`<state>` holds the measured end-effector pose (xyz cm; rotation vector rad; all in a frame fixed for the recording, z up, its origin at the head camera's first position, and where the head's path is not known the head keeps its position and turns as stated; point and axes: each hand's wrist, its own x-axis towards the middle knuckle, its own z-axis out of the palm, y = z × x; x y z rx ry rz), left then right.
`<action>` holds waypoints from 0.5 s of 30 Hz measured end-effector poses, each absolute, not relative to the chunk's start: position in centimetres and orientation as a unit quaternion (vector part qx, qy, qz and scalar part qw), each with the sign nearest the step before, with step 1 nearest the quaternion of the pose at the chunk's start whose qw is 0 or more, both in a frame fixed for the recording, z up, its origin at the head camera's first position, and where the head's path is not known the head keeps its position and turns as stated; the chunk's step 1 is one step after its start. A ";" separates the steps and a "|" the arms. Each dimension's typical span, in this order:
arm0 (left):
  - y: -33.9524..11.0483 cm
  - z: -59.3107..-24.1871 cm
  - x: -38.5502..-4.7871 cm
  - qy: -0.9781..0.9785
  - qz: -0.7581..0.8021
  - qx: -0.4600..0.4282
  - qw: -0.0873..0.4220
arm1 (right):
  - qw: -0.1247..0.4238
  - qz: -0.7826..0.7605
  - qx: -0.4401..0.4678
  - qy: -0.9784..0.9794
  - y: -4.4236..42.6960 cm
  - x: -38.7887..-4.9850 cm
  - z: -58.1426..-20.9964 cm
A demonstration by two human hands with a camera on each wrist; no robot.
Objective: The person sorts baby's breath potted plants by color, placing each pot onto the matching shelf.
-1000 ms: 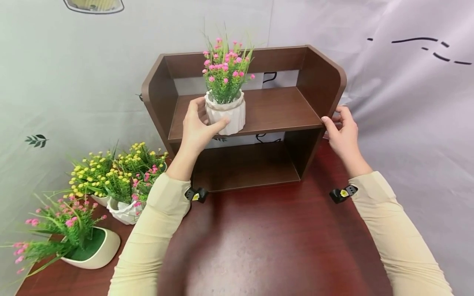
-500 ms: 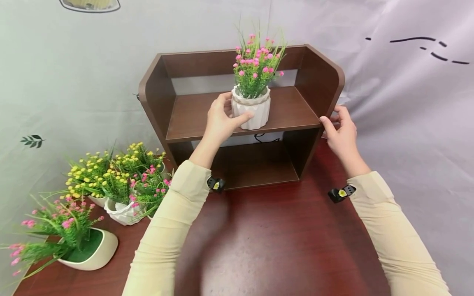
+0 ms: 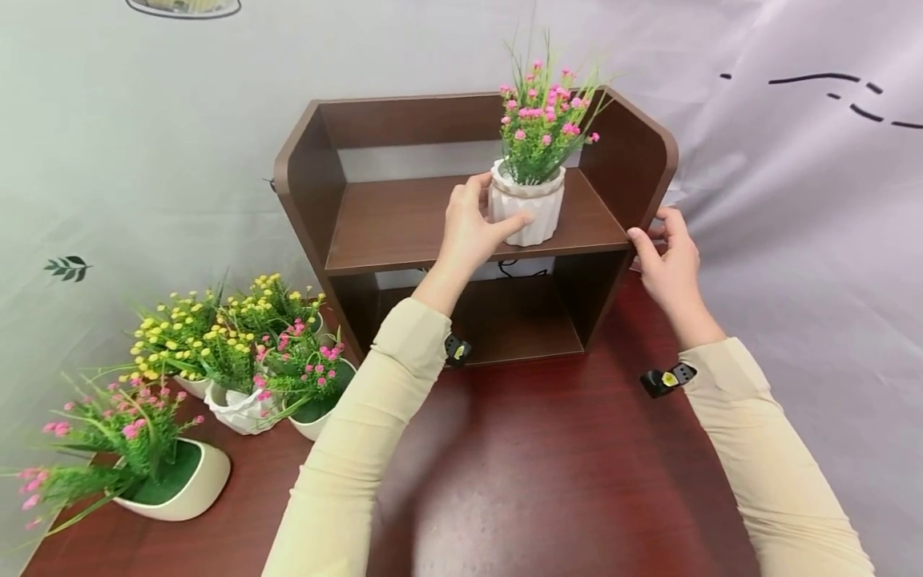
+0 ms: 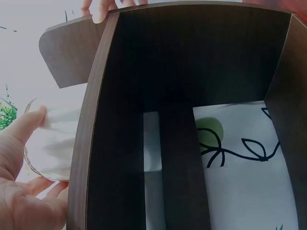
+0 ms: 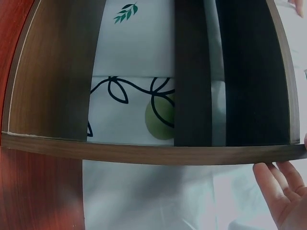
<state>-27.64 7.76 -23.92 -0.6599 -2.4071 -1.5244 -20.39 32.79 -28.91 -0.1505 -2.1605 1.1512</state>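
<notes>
In the head view my left hand (image 3: 470,224) grips a white ribbed flowerpot (image 3: 535,215) with pink flowers and grass, thumb across its front. The pot is upright at the front of the upper board of a dark brown two-tier desk shelf (image 3: 404,220), right of its middle. Whether its base touches the board I cannot tell. The left wrist view shows the pot (image 4: 55,139) beside the board's edge, my fingers around it. My right hand (image 3: 671,260) holds the shelf's right side panel at upper-board height, thumb at the front edge; the right wrist view shows fingers (image 5: 271,184) against its outer face.
On the reddish table (image 3: 548,465) at left stand several potted plants: a cream pot with pink flowers (image 3: 205,481), a white ruffled pot (image 3: 245,413), yellow flowers (image 3: 162,344), and another pink-flowered plant (image 3: 310,369). Pale patterned cloth (image 3: 180,160) hangs behind the shelf.
My left hand has carried the white flowerpot rightward along the upper board, from left of the middle toward the right panel. My right hand stays on the side panel.
</notes>
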 end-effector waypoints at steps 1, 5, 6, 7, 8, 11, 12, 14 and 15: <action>8.1 -23.9 -27.7 -0.820 -0.516 -0.226 0.108 | 0.336 0.443 -0.059 -0.829 32.9 -20.4 -28.9; 9.2 -24.1 -27.8 -0.825 -0.508 -0.223 0.108 | 0.333 0.440 -0.065 -0.831 32.9 -20.4 -29.1; 9.4 -24.1 -27.8 -0.827 -0.506 -0.221 0.110 | 0.333 0.438 -0.064 -0.833 32.8 -20.5 -29.1; 9.5 -24.1 -27.8 -0.829 -0.503 -0.219 0.112 | 0.332 0.436 -0.062 -0.834 32.6 -20.6 -29.1; 9.7 -24.1 -27.7 -0.831 -0.501 -0.217 0.113 | 0.331 0.435 -0.060 -0.835 32.5 -20.7 -29.1; 10.2 -24.0 -27.8 -0.838 -0.488 -0.218 0.111 | 0.332 0.433 -0.053 -0.836 32.1 -20.8 -29.1; 10.4 -24.0 -27.8 -0.840 -0.485 -0.219 0.109 | 0.332 0.434 -0.051 -0.836 32.1 -20.8 -29.1; 10.8 -24.0 -27.8 -0.841 -0.482 -0.222 0.108 | 0.333 0.434 -0.051 -0.836 32.0 -20.8 -29.1; 11.0 -24.0 -27.8 -0.842 -0.479 -0.224 0.108 | 0.336 0.430 -0.052 -0.836 32.0 -20.8 -29.1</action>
